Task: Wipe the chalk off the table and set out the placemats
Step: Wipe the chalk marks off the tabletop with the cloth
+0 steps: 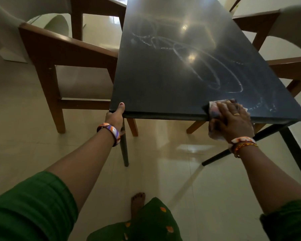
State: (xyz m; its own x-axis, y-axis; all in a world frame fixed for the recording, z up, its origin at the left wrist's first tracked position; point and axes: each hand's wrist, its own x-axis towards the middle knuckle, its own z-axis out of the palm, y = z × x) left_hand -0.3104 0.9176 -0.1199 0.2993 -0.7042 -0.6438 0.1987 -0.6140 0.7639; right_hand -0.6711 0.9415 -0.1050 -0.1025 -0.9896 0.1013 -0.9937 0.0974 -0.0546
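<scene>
1. While the person stands at the near end of a dark table point(163, 75), both bare arms reach forward from green sleeves point(33, 202); a bare foot point(137, 201) shows on the pale tiled floor point(163, 171) below.
2. The left hand point(116, 117) grips the table's near left corner; its thumb point(121, 106) lies on top of the surface with a red nail showing, and the other fingers are hidden under the edge, so how tightly they curl cannot be told; a striped bangle point(109, 132) circles that wrist.
3. The right hand point(233, 120) presses flat on a pale cloth point(215, 110) at the near edge, right of the middle; the fingers are spread wide over the cloth, with a ring on one finger; part of the cloth lies on the tabletop and part hangs down over the edge beneath the palm; bangles point(243, 142) and a thread sit on that wrist.
4. White chalk marks point(207, 66) loop across the tabletop in scribbled ovals, running from the far middle toward the near right corner; fainter smudges lie just beyond the cloth.
5. A wooden chair point(63, 54) with a pale seat stands against the table's left side; another chair point(285, 49) stands at the right side; ceiling light glares off the glossy surface.
</scene>
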